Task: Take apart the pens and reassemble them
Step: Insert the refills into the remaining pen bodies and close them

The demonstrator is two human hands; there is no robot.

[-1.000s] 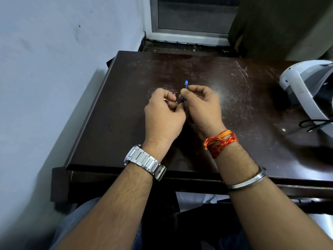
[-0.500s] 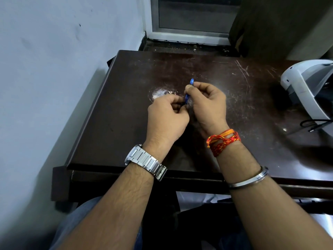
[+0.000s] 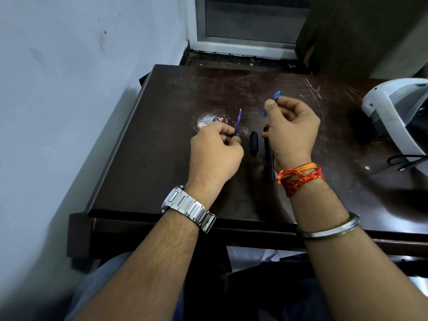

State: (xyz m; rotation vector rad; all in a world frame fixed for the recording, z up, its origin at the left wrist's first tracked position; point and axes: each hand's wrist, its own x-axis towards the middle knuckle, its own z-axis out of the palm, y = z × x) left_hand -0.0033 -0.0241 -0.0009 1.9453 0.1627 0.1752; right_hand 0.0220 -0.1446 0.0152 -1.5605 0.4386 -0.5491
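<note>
Joined 0.5 s ago, the left hand (image 3: 214, 154) and right hand (image 3: 291, 128) are now parted: a blue refill (image 3: 238, 121) is pinched by the left, the blue barrel (image 3: 276, 95) gripped by the right, above the bench (image 3: 162, 147).

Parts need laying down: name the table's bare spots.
Bare: the table left of the left hand, and its far strip by the window. Crowded: short black part and black pen beside the right hand; white device at right.
</note>
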